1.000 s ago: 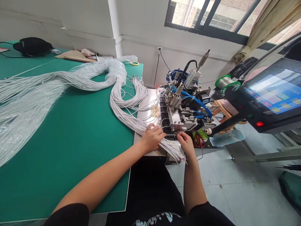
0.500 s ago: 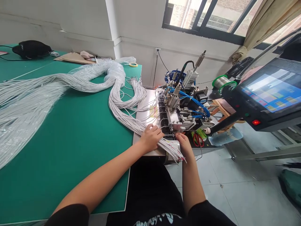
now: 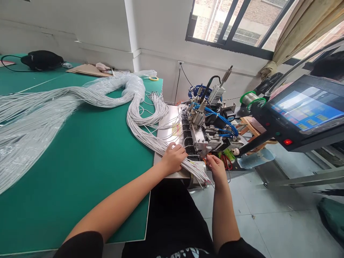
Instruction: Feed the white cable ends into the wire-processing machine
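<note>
My left hand [image 3: 174, 158] is curled over a thick bundle of white cables [image 3: 146, 139] at the front of the metal plate. The cables' reddish-tipped ends [image 3: 202, 176] stick out past my fingers toward my right wrist. My right hand [image 3: 216, 167] is closed in a pinch by the near end of the bench machine [image 3: 200, 132]; whatever its fingertips hold is too small to make out. Single white cables run from the bundle into the machine's row of black slots [image 3: 186, 130]. One of them ends close to my right fingertips.
Left of the machine is a green table [image 3: 107, 150] with more cables in clear plastic wrap [image 3: 34, 143]. A screen on an arm [image 3: 309, 111] juts in at the right. Red-handled scissors [image 3: 228, 164] and a wire spool [image 3: 252, 99] are beyond my right hand.
My right hand has drawn back slightly to the right, away from the cable end at the machine. My left hand stays on the bundle. The camera view has shifted slightly.
</note>
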`<state>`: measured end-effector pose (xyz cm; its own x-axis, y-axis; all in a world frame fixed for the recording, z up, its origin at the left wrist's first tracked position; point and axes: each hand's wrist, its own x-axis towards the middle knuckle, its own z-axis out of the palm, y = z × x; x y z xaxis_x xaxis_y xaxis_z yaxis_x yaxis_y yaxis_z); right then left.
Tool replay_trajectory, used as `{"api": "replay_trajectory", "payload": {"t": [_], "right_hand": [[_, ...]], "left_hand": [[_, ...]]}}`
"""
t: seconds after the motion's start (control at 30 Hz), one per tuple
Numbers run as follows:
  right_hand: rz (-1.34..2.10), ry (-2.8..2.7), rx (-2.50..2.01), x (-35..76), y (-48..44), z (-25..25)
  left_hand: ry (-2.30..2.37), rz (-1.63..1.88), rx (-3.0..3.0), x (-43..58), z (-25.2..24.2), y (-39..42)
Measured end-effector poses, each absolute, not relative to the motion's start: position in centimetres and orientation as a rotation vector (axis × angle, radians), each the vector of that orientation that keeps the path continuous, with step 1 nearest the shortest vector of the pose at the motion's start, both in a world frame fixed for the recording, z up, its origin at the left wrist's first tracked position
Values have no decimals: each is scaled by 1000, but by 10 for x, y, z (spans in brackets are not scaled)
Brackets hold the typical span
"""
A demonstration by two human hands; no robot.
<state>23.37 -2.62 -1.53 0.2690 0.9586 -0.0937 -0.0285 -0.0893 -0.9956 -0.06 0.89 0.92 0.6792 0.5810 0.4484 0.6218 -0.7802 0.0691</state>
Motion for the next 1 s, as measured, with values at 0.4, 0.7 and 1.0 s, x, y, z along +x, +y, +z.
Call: {"api": "replay_trajectory", "payload": {"t": [0.4,0.7,1.0], "right_hand": [[1138,-970,-1324,237,-37,-6],[1151,-1010,-1312,235,-40,0],[1181,-1033,-1309,235,-41,-1]], "left_hand": [[-1072,-804,-2765,-2,7,8],[-1041,-778,-2780,-3,8,9],[-1023,-785,-2764,-1,6,10]]}}
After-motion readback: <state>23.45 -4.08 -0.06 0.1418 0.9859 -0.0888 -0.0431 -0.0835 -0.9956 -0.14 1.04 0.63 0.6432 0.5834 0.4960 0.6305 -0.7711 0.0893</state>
